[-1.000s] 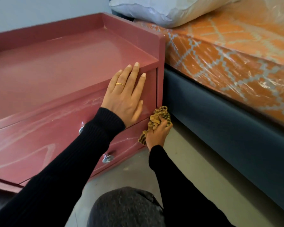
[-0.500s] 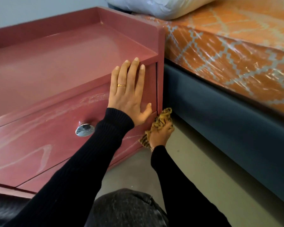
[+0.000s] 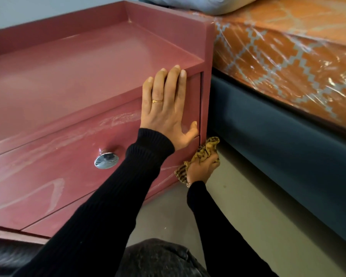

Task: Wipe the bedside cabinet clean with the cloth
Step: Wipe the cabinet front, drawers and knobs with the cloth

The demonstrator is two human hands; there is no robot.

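Observation:
A pink-red bedside cabinet [image 3: 72, 62] with a raised rim and two drawers fills the left of the head view. Its drawer fronts carry pale streaks. My left hand [image 3: 166, 108] lies flat, fingers together, against the right end of the upper drawer front, fingertips at the top edge. My right hand [image 3: 203, 167] is closed around a bunched yellow-and-black patterned cloth [image 3: 205, 149], pressed to the cabinet's lower right front corner near the floor. A chrome knob [image 3: 106, 159] shows on the upper drawer.
A bed stands tight against the cabinet's right side: dark blue base [image 3: 284, 156], orange patterned mattress [image 3: 288, 56] in plastic wrap, a pale pillow [image 3: 198, 3] on top. Grey floor [image 3: 248, 206] runs between cabinet and bed. My knee [image 3: 158, 256] is at the bottom.
My right hand with the cloth has slid down the cabinet's right front edge toward the floor. My left hand straightened on the drawer front, and the chrome knob came into sight.

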